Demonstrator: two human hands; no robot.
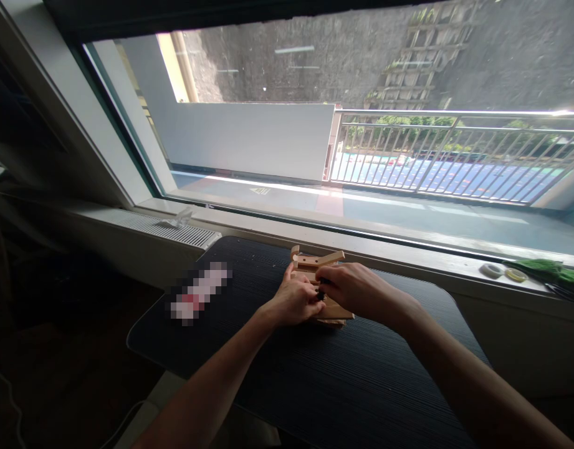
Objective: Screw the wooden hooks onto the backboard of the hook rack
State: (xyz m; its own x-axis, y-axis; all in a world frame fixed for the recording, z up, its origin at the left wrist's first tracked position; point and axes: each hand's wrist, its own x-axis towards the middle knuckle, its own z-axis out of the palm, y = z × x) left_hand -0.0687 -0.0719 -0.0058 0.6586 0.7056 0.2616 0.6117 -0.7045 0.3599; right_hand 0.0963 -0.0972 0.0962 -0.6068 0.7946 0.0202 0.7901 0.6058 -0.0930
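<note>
A light wooden assembly (pixel 332 310) of several slats and blocks lies on the dark tabletop, with small dark holes in one of its bars. My left hand (pixel 293 300) is closed at its left side, one finger reaching up along the wood and the thumb beside a small dark piece (pixel 321 293). From the right, my right hand (pixel 346 284) bends over the assembly, fingers pinched at the upper end of that dark piece. What kind of thing the piece is cannot be made out. Both hands cover the middle of the wood.
The dark table (pixel 375 380) has rounded corners and stands against a window sill (pixel 258 226). A blurred-out pink and white item (pixel 200 293) lies on its left. Two tape rolls (pixel 491 270) and a green bundle (pixel 539 271) sit on the sill at right. A vent grille (pixel 174 232) holds crumpled plastic (pixel 181 218).
</note>
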